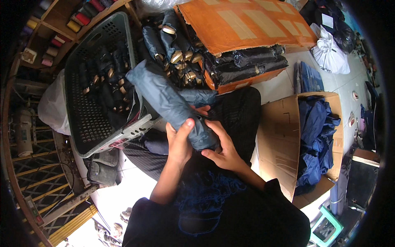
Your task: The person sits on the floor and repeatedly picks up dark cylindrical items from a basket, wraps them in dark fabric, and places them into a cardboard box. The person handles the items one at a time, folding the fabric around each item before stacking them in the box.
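In front of my chest I hold a grey-blue folded umbrella [164, 92], its fabric wrapped into a thick roll. It slants from upper left down to lower right. My left hand [180, 140] grips the lower part, with its thumb on top. At the lower end, my right hand [222, 146] closes round the fabric from the right. Another grey-blue roll [197, 97] lies just beyond, across my lap. Beyond it, several dark folded umbrellas with pale ends [177, 56] are piled up.
A dark perforated basket [88, 136] at the left holds several black umbrellas. An orange carton [242, 24] with black packages stands at the far side. To my right is an open cardboard box [277, 144] of blue fabric. Thread shelves [61, 18] and a green stool [329, 226] are farther off.
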Action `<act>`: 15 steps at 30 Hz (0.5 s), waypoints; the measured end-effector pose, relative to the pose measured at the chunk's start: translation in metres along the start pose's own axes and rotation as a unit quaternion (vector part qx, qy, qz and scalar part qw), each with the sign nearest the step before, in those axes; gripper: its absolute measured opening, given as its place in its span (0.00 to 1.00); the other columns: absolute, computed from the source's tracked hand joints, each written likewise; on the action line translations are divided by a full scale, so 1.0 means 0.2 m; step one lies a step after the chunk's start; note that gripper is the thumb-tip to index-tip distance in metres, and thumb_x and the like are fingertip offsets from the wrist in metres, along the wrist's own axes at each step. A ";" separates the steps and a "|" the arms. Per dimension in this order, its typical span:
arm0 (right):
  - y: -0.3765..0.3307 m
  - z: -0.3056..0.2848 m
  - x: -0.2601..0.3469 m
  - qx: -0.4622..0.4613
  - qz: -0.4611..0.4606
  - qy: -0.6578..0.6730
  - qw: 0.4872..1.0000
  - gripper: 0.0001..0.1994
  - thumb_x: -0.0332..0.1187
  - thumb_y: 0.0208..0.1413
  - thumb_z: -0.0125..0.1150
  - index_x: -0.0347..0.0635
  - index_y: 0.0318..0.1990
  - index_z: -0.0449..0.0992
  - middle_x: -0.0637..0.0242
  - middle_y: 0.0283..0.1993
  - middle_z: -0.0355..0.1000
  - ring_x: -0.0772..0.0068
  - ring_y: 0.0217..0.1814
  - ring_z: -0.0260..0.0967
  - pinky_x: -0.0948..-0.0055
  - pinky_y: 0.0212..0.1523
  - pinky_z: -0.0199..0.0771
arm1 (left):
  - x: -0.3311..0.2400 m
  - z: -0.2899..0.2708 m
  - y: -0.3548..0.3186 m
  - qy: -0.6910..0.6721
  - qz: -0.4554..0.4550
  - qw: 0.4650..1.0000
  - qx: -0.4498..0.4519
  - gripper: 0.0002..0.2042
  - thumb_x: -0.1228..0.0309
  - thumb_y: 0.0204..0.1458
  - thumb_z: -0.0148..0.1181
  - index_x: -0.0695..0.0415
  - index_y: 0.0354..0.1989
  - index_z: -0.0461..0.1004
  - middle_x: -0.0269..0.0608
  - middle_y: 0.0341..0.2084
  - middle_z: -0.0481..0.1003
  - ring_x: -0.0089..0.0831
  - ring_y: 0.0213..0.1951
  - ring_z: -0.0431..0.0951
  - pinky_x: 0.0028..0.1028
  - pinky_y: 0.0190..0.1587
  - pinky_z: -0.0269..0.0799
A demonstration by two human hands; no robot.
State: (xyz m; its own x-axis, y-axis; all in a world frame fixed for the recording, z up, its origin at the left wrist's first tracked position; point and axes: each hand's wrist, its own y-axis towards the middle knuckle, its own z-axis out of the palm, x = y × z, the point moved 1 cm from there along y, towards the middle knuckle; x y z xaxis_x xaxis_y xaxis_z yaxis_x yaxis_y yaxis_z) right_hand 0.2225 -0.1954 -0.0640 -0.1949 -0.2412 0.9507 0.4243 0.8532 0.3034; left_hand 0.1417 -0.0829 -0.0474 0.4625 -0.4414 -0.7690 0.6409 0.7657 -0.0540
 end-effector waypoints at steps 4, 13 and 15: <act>-0.04 0.03 -0.03 -0.028 0.021 0.034 0.999 0.30 0.27 0.50 0.62 0.35 0.61 0.59 0.51 0.55 0.63 0.61 0.54 0.65 0.66 0.55 0.63 | 0.01 0.02 0.00 0.034 -0.021 0.999 0.023 0.21 0.65 0.49 0.63 0.68 0.45 0.68 0.53 0.38 0.75 0.47 0.51 0.73 0.40 0.53 0.69; 0.01 0.00 0.00 -0.014 -0.050 -0.125 0.991 0.29 0.24 0.45 0.64 0.39 0.59 0.64 0.49 0.54 0.63 0.52 0.53 0.66 0.65 0.47 0.73 | 0.05 -0.03 -0.03 0.031 -0.032 0.998 0.043 0.33 0.61 0.47 0.64 0.66 0.58 0.59 0.54 0.60 0.59 0.41 0.59 0.64 0.39 0.59 0.60; 0.04 0.00 0.03 -0.009 -0.073 -0.209 0.975 0.30 0.24 0.42 0.66 0.41 0.58 0.66 0.49 0.55 0.61 0.49 0.54 0.66 0.63 0.47 0.73 | 0.02 -0.06 -0.03 0.014 -0.026 1.000 -0.004 0.37 0.59 0.47 0.64 0.65 0.61 0.54 0.53 0.55 0.65 0.41 0.57 0.66 0.38 0.58 0.62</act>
State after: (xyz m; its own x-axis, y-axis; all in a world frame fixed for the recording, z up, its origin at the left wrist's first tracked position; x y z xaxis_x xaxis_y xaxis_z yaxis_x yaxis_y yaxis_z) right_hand 0.2238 -0.1901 -0.0569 -0.5970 -0.1467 0.7887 0.3795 0.8145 0.4388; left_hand 0.1330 -0.0831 -0.0582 0.4113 -0.4674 -0.7825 0.6582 0.7462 -0.0998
